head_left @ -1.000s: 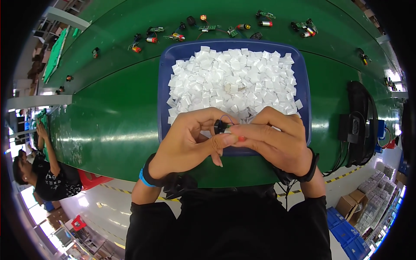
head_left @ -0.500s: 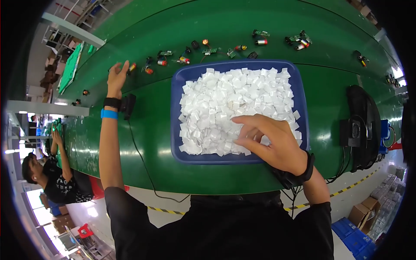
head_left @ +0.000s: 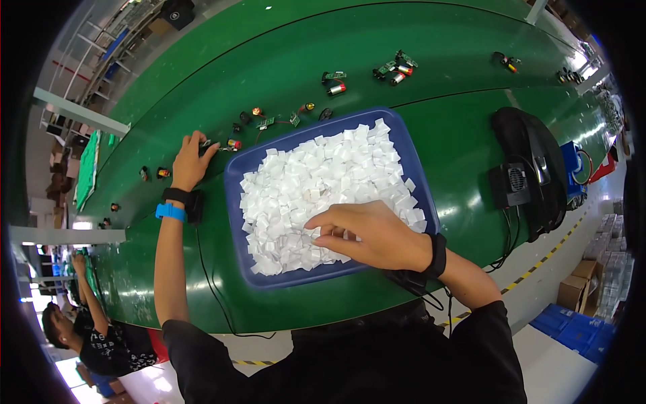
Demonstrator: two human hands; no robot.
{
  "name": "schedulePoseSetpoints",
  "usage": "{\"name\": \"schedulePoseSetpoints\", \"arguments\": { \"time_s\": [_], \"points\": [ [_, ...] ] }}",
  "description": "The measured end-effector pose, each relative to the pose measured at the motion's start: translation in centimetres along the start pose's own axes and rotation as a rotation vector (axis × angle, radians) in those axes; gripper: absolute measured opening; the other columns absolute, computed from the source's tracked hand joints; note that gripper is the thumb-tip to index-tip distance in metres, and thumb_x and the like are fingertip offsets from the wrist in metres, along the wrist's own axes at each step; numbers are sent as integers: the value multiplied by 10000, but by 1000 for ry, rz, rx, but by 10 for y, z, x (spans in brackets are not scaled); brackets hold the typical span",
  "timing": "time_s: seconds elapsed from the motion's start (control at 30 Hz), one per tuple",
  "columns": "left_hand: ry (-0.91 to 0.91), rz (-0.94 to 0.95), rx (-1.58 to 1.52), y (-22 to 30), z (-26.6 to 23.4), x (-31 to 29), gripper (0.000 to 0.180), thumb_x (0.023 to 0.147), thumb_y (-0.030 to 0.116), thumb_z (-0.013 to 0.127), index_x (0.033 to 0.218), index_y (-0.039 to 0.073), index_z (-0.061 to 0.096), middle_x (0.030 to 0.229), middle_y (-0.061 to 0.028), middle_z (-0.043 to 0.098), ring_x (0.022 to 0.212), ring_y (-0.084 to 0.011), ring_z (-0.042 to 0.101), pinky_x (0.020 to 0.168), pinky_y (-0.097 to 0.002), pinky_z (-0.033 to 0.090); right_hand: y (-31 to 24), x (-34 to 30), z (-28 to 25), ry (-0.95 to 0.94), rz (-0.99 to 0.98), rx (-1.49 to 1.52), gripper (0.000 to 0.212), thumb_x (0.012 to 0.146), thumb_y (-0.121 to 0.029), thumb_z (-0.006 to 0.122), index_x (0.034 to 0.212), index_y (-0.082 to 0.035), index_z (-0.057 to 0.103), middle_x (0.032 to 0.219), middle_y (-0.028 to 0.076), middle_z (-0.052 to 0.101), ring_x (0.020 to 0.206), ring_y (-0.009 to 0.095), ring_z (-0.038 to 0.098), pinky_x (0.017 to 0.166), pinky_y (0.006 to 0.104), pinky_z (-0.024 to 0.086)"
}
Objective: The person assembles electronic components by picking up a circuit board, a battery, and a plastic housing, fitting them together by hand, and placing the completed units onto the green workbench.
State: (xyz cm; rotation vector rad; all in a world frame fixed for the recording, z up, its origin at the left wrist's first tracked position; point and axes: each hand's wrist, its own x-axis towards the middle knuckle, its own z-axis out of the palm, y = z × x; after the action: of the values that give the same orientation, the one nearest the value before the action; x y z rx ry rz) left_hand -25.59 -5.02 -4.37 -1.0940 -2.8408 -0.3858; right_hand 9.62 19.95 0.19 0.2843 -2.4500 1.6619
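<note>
Near the tray's left side, my left hand (head_left: 190, 163) reaches over the green table. Its thumb and fingers are apart around a small dark part at the end of a red-banded cylinder assembly (head_left: 233, 144); whether they touch it is unclear. My right hand (head_left: 370, 236) hovers over the blue tray (head_left: 431, 195), palm down. Its thumb and forefinger are bent toward each other with a gap, and no held thing shows between them. Small white square pieces (head_left: 323, 168) fill the tray in a loose heap. A small beige piece (head_left: 313, 194) lies among them.
Small green circuit boards with wired cylinders (head_left: 336, 88) lie in a row beyond the tray, with another cluster (head_left: 398, 71) farther right. A black bag (head_left: 531, 161) and a black box with cables (head_left: 509, 185) stand at right. A co-worker (head_left: 94, 333) sits at far left.
The view has turned, so the tray appears tilted and farther left. My left hand has come to a different assembly, closer to the tray. My right thumb and forefinger have drawn nearer together.
</note>
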Motion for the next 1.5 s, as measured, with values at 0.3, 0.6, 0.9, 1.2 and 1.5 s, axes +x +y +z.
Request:
{"name": "schedulePoseSetpoints", "arguments": {
  "time_s": [0.3,0.6,0.9,1.2,1.5],
  "points": [
    [-455,32,-105,42,-73,-41,339,826,127,731,1124,76,576,1186,-107,588,1020,-276,585,853,-389,487,4,-2,-5,-14,-31,-27,215,888,-150,698,1081,-59,669,830,61,693,665,164,671,575,270,527],
    [-168,413,-59,63,-34,1,493,799,39,717,1250,111,532,1160,-87,578,1054,-261,568,919,-379,465,2,-1,-3,-26,-13,-15,199,888,-145,699,1064,-54,677,832,67,697,681,166,676,580,267,526],
    [-262,334,-189,90,-16,42,541,812,48,724,1294,156,503,809,-54,588,756,-187,588,719,-336,480,1,-2,-4,-22,-7,-14,166,901,-197,665,992,-59,678,852,73,705,703,215,686,599,307,520],
    [-368,198,-340,100,-6,66,445,843,115,735,1238,114,531,705,-22,587,632,-126,552,575,-294,427,3,-2,-4,-10,-18,-15,152,908,-203,651,979,-71,681,866,56,700,725,222,686,610,310,519],
    [-253,234,-235,82,5,77,380,841,153,753,1139,59,538,692,-28,596,582,-90,529,534,-265,408,3,-2,-4,-25,-16,-29,140,913,-204,645,955,-76,681,870,50,694,720,230,682,607,321,517]
  ]
}}
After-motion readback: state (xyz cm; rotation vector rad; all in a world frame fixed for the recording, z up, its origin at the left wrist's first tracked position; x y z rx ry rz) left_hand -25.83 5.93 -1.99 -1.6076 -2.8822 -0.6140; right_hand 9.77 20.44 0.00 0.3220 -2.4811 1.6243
